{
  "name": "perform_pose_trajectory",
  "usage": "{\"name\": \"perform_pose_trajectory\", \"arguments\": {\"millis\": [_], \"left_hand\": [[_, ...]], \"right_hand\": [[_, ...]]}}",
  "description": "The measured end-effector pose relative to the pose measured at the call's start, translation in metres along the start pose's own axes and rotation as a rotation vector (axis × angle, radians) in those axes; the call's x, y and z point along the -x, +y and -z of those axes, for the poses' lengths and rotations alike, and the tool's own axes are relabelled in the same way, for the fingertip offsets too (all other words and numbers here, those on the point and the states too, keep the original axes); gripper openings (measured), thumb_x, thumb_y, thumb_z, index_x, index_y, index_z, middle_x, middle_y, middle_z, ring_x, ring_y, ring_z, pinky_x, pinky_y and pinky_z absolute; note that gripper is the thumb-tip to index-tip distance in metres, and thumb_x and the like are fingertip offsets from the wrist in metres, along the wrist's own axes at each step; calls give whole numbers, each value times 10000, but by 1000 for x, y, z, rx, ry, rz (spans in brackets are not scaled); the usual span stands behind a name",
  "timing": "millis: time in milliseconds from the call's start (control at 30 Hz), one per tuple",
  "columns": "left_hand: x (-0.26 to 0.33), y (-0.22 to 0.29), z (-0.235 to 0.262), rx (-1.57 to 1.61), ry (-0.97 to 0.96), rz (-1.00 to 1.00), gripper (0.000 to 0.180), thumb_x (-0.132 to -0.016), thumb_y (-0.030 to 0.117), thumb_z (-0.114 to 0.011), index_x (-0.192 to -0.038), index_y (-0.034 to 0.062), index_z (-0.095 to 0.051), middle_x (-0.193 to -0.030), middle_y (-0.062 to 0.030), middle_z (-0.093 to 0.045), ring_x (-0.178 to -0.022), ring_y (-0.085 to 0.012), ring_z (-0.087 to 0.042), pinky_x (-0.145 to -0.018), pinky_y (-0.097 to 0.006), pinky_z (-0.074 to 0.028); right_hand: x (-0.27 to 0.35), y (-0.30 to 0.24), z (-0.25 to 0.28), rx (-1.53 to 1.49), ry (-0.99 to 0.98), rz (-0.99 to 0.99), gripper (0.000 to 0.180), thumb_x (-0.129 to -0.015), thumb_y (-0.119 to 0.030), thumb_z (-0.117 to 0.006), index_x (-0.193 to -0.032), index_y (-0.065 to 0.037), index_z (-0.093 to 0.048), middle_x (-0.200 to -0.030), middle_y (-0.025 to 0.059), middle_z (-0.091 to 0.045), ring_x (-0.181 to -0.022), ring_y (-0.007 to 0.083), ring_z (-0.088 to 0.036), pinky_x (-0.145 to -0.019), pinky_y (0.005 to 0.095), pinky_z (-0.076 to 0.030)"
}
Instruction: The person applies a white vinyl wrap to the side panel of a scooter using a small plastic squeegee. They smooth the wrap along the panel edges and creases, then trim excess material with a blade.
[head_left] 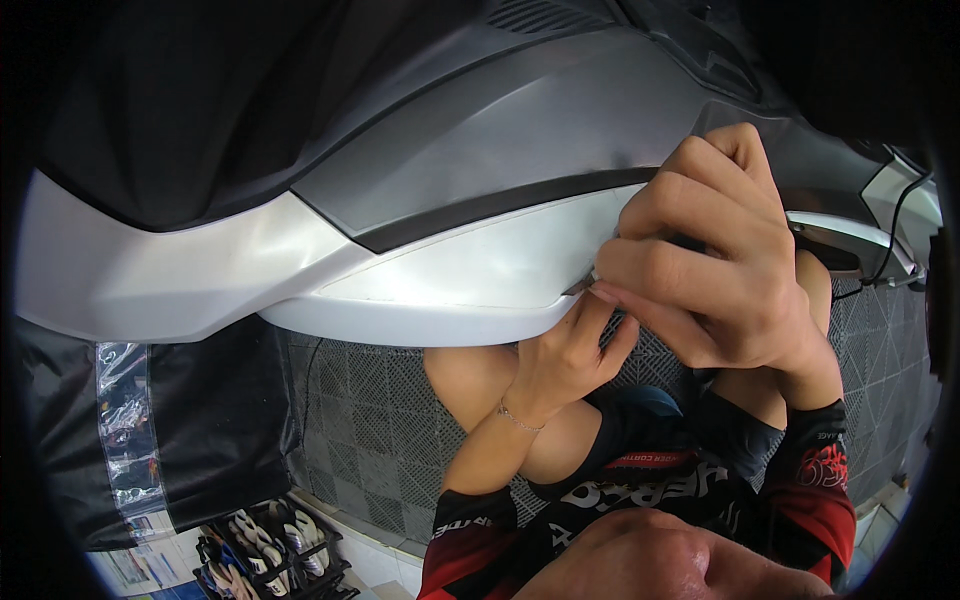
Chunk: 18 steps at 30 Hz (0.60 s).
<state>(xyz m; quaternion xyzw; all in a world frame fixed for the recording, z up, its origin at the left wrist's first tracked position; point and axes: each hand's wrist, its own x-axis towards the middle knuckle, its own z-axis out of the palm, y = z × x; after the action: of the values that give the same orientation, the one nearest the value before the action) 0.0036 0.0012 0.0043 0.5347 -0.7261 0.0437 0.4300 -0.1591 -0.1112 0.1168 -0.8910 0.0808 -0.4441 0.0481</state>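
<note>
Silver panel [450, 270]: below the grey bodywork [500, 140]; likely stiff, slick, easily scratched.
Right hand [715, 250]: fingers curled at the panel's right end; we cannot tell what they grip.
Left hand [565, 360]: beneath that end, grip hidden from us.
Hold: we'd favour the lower rim [430, 328].

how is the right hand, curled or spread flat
Curled: the right hand has its fingers bent inward, not stretched out, by the white panel; whether they pinch anything is unclear.
</note>
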Motion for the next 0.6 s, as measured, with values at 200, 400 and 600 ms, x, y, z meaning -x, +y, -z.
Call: {"name": "perform_pose_trajectory", "arguments": {"millis": [200, 400, 600], "left_hand": [[1, 1, 1, -7, -17, 9, 327, -866, 159, -855, -1133, 13, -736, -900, -135, -736, -785, -320, -740, -722, -429, -604], [3, 0, -4, 6, -5, 3, 317, -861, 158, -858, -1114, 15, -730, -879, -129, -725, -766, -320, -731, -701, -432, -598], [9, 1, -6, -3, -36, 36, 306, -866, 177, -857, -1114, 45, -736, -910, -120, -739, -799, -319, -745, -710, -427, -601]], "right_hand": [[1, -1, -1, -1, 4, 0, 198, -770, -234, -866, -922, -150, -770, -831, -6, -614, -745, 201, -522, -774, 397, -346], [2, -1, -1, 1, 9, -10, 193, -773, -229, -862, -924, -152, -770, -832, -5, -615, -749, 205, -524, -770, 399, -347], [1, -5, 2, -22, -21, 5, 208, -774, -229, -874, -929, -136, -773, -842, 2, -634, -747, 209, -534, -764, 396, -350]]}}
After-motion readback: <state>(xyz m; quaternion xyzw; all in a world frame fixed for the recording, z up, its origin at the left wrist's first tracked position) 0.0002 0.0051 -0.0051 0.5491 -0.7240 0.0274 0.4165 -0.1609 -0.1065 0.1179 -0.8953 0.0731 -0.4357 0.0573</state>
